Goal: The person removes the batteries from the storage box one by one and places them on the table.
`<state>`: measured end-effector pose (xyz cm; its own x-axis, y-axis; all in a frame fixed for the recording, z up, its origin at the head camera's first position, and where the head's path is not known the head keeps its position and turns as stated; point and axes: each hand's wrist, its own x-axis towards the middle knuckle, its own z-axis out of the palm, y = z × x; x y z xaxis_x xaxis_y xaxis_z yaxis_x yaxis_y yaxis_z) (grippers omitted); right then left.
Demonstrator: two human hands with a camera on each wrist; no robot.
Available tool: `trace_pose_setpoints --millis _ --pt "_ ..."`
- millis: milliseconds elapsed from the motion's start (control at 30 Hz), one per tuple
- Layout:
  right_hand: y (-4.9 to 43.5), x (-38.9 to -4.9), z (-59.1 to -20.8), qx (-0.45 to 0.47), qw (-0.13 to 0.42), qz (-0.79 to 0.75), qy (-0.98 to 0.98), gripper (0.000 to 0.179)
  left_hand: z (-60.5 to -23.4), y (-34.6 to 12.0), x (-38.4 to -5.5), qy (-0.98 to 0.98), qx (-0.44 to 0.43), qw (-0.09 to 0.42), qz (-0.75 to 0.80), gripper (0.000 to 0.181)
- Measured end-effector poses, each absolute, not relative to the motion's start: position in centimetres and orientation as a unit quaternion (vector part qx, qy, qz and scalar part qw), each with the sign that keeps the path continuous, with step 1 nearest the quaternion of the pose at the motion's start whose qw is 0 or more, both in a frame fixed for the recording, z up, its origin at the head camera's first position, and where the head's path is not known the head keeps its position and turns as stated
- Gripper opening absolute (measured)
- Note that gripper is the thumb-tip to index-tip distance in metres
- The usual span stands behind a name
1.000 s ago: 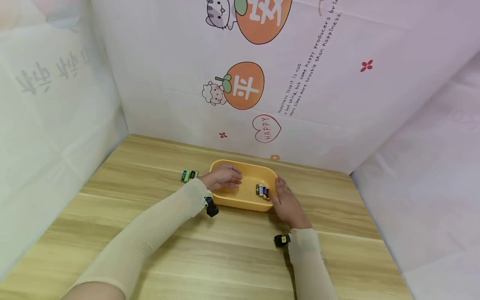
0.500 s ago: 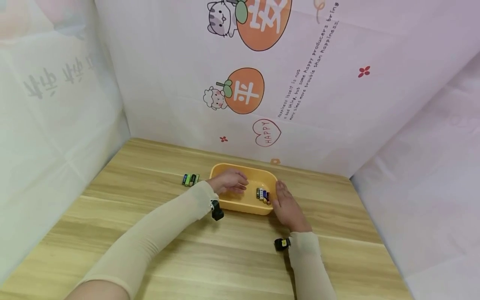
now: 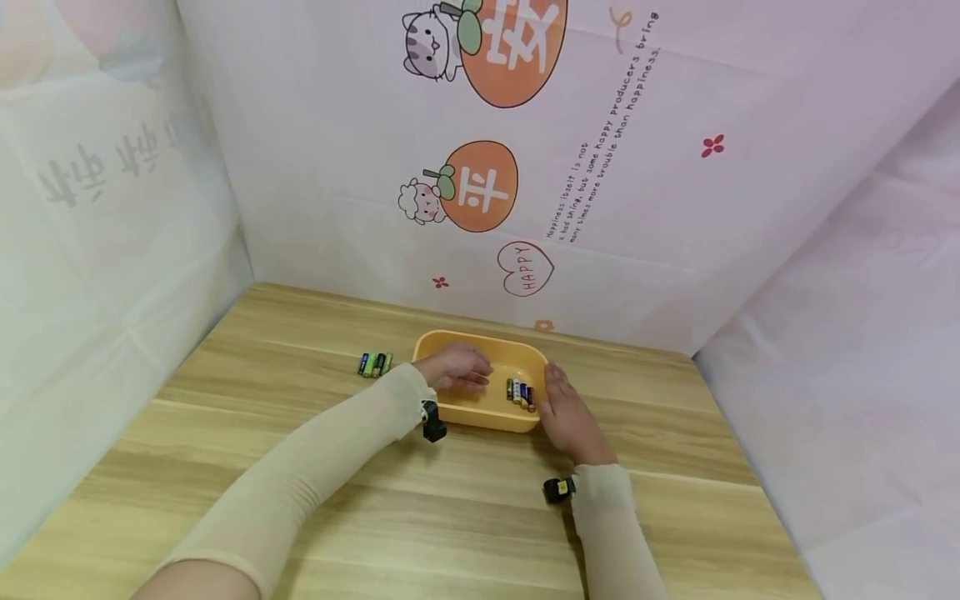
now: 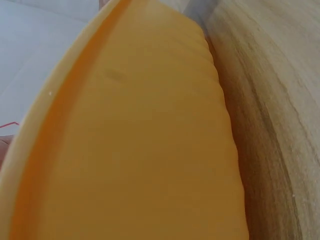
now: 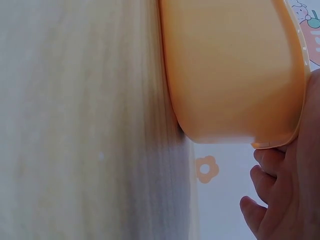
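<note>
The left hand (image 3: 459, 365) reaches over the left end of a yellow-orange tray (image 3: 483, 418), its fingers loosely extended and slightly parted inside; its palm is hidden, and whether it touches the tray floor cannot be told. Just right of its fingertips, between the two hands, four batteries (image 3: 521, 393) lie side by side in the tray. A second row of four batteries (image 3: 375, 364), green and dark, lies on the wood-grain table (image 3: 450, 517) outside the tray, left of the left hand. The right hand (image 3: 573, 421) rests against the tray's right end, its fingers together and mostly straight along the outside of the rim rather than wrapped round it. Nearer the person than the hands, each pale sleeve carries a small black camera at its cuff. Beyond both hands stands a white printed backdrop (image 3: 637, 250) with a red HAPPY heart.
</note>
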<state>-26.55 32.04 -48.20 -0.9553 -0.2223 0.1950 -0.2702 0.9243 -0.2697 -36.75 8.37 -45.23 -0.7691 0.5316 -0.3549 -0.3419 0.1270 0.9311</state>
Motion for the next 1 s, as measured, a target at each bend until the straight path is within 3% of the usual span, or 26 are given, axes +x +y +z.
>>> trace_pose_setpoints --millis 267,533,1000 --pt "32.1 -26.8 -47.5 0.121 0.085 0.152 -0.977 0.059 -44.7 9.0 -37.6 0.687 0.072 0.336 0.64 0.023" --pt "31.7 -26.1 -47.4 0.107 0.062 0.166 -0.978 0.06 -44.0 10.2 -37.2 0.697 0.071 0.34 0.628 0.023" --pt "32.0 -25.8 -48.0 0.113 0.089 0.177 -0.974 0.059 -44.2 13.2 -37.0 0.726 0.067 0.331 0.599 0.018"
